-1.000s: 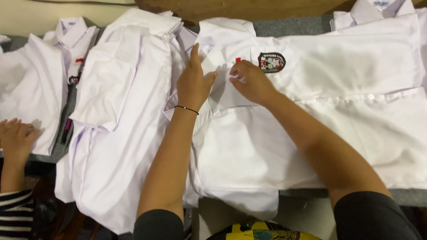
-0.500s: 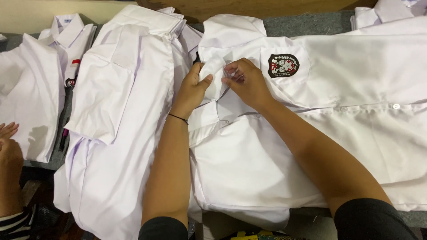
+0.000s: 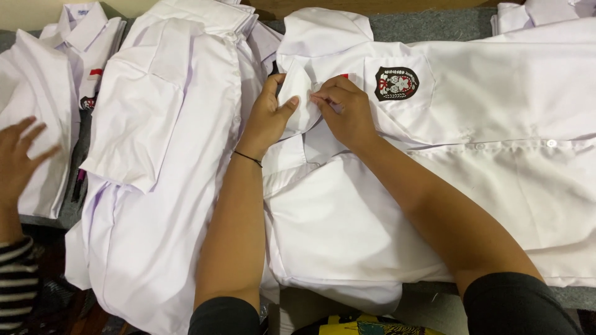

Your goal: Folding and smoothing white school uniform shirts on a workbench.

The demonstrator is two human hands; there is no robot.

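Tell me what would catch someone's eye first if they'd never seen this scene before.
First, the two hands in the middle: the left hand and right hand pinch a fold of cloth near the collar of a white shirt spread across the grey table. Next, the dark embroidered badge on that shirt's chest pocket, just right of the hands. At far left, another person's hand in a striped sleeve rests on another white shirt.

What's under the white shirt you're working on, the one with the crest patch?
The white shirt lies on a grey table surface, seen past its collar. Both the left hand and right hand pinch its collar fabric. Anything beneath the shirt's body is covered.
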